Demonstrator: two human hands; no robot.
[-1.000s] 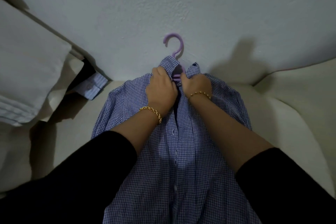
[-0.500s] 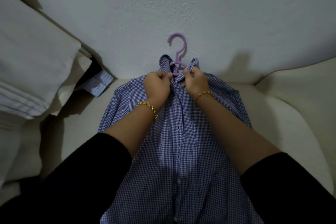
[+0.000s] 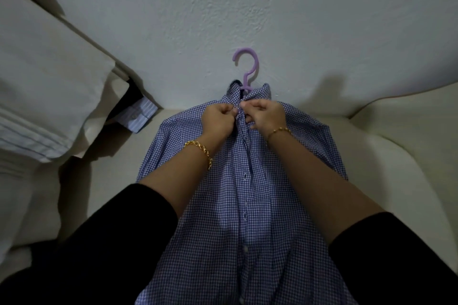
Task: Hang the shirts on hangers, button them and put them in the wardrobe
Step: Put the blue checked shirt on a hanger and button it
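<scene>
Shirt [image 3: 247, 205] on hanger [image 3: 245, 67], atop sofa [image 3: 396, 156]; cushion [image 3: 44, 86] left.

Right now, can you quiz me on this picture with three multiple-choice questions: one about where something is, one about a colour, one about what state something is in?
1. Where is the striped cuff relative to the checked shirt?
A. To its left
B. Draped over its middle
C. To its right

2. What colour is the hanger hook?
A. Green
B. Red
C. Purple

3. What are the left hand and right hand doing?
A. Lying flat and open
B. Pinching the shirt front just below the collar
C. Gripping the hook

Answers: 1 A, the cuff peeks out at the shirt's left; 2 C, the hook shows purple against the pale wall; 3 B, the fingers of both hands curl onto the cloth at the collar.
</scene>
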